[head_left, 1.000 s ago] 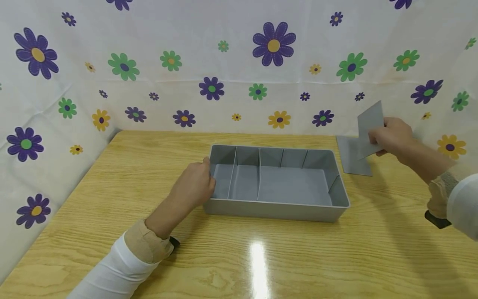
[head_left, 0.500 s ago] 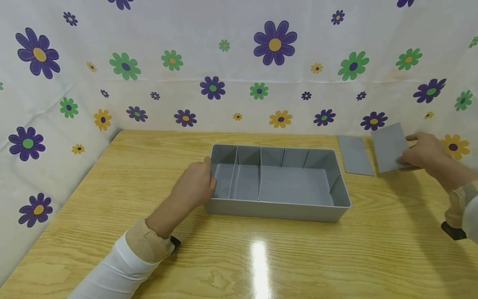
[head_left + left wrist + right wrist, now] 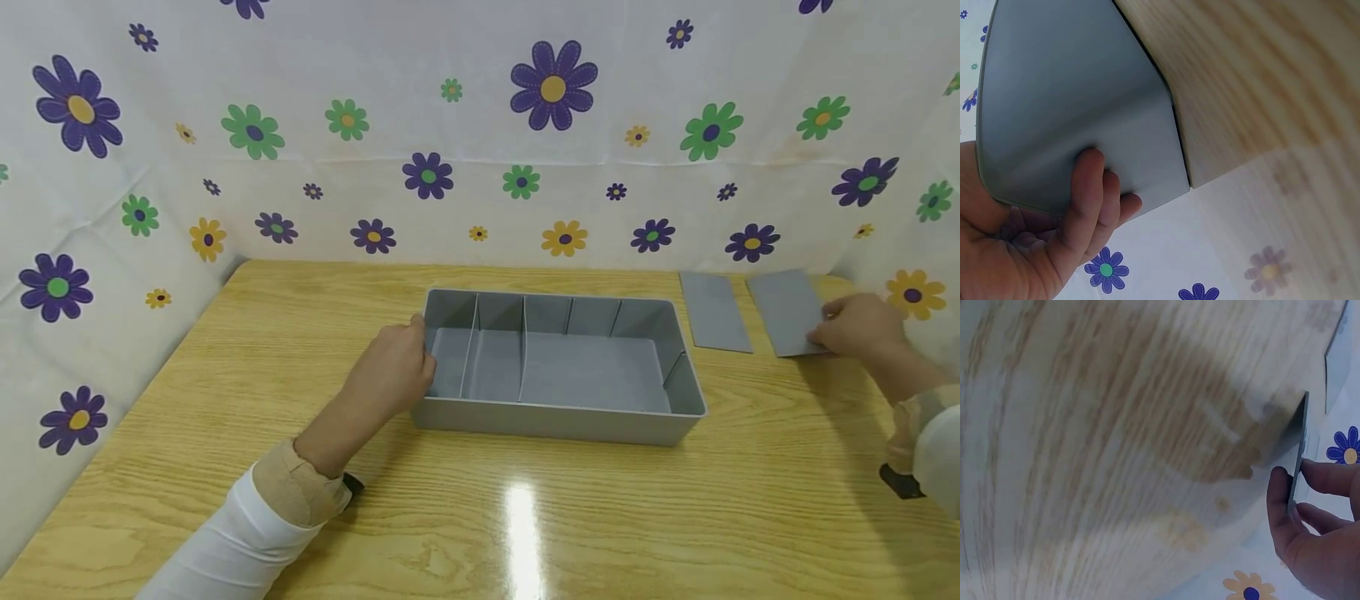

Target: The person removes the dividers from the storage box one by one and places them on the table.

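A grey rectangular box (image 3: 555, 423) stands on the table, with two upright dividers splitting off its left part and a wide compartment at the right. My left hand (image 3: 390, 367) grips the box's left end; in the left wrist view several fingers (image 3: 1088, 187) lie against the outer wall and the thumb side is hidden behind it. At the far right my right hand (image 3: 862, 329) pinches the edge of a flat grey divider panel (image 3: 783, 308), low over the table. The right wrist view shows this panel (image 3: 1299, 447) edge-on between thumb and fingers, tilted off the wood.
A second grey panel (image 3: 715, 312) lies flat between the box and the right hand's panel. A flower-print cloth (image 3: 480, 125) hangs behind the wood-grain table (image 3: 420, 508) and at its sides. Glare marks the table's front middle.
My right hand has carried its panel from above the lying panel to the right and lowered it to the table beside that one. The left hand and the box have stayed put.
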